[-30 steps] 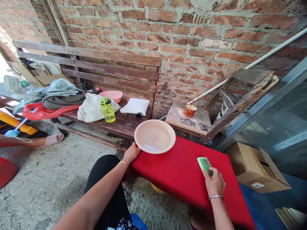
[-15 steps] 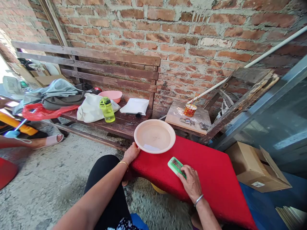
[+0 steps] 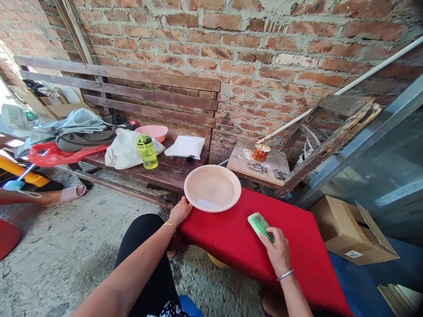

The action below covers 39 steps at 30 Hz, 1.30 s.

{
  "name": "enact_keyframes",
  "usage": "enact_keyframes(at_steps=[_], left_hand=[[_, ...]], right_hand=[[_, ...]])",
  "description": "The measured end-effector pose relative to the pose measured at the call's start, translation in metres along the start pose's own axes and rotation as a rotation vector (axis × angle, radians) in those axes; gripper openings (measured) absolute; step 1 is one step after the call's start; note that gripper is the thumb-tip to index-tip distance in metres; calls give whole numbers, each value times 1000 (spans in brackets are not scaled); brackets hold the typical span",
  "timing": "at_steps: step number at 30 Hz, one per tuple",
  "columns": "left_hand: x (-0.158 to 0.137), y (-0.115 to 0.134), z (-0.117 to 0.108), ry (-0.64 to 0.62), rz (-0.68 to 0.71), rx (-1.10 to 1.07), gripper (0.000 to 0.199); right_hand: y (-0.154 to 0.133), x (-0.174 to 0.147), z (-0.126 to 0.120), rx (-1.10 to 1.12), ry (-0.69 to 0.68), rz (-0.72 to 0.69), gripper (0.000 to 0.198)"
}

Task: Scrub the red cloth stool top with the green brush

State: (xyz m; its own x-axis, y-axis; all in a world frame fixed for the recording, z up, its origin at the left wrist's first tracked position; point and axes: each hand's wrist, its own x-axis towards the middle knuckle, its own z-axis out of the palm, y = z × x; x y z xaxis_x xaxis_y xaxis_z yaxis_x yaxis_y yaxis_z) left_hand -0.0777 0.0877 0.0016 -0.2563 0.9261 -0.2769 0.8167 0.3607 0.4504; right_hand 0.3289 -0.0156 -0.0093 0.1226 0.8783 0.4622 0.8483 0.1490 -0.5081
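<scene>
My right hand [image 3: 278, 250] is closed round one end of a scrubbing brush [image 3: 259, 225] with a pale body and green bristles. The brush is tilted on its side over the red cloth [image 3: 297, 233], its bristles partly facing up and right. My left hand [image 3: 180, 211] is curled over the cloth's left corner, close to the basin, with some fingers hidden. Beside it, a pale pink basin [image 3: 212, 207] of water stands at the far left end of the cloth-covered surface.
Behind is a wooden bench [image 3: 165, 171] with a green water bottle [image 3: 147, 152], a white bag [image 3: 120, 149] and a pink bowl [image 3: 158, 131]. A small board [image 3: 238, 160] carries a patterned cup [image 3: 261, 152] and padlocks. To the right stands a cardboard box [image 3: 343, 233]. A person's foot [image 3: 71, 193] shows left.
My right hand has carried the brush to the right across the red cloth and turned it slightly. My left hand keeps its place at the corner.
</scene>
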Motion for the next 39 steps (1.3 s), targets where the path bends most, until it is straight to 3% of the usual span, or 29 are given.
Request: enact_keyframes(at_steps=[4, 8, 11, 18, 21, 24, 27, 30, 32, 35, 39], left_hand=[[-1, 2, -2, -7, -9, 0, 48], [-4, 3, -4, -7, -5, 0, 48], [-6, 5, -6, -13, -4, -9, 49], [-5, 4, -4, -4, -1, -5, 49], [-4, 3, -3, 1, -4, -2, 49], [-4, 2, -2, 2, -1, -4, 50], [-2, 1, -1, 4, 7, -6, 48], [-2, 1, -1, 5, 5, 1, 47], [-2, 1, -1, 3, 2, 4, 48], [-3, 2, -2, 5, 2, 0, 49], [-4, 2, -3, 2, 4, -10, 51]], right_hand=[[-49, -21, 20, 62, -170, -336, 26], [-58, -28, 28, 38, -220, -411, 22], [-31, -15, 23, -49, -146, -264, 33], [50, 12, -22, -393, 24, 363, 53], [54, 11, -29, -361, 51, 436, 58], [29, 8, -18, -128, 18, 311, 61], [-15, -1, 0, 56, -93, 17, 47], [-57, -16, 14, 85, -230, -282, 27], [-70, -22, 20, 72, -278, -387, 19], [-58, -20, 21, 23, -233, -358, 22], [-2, 0, 9, -106, -79, -56, 45]])
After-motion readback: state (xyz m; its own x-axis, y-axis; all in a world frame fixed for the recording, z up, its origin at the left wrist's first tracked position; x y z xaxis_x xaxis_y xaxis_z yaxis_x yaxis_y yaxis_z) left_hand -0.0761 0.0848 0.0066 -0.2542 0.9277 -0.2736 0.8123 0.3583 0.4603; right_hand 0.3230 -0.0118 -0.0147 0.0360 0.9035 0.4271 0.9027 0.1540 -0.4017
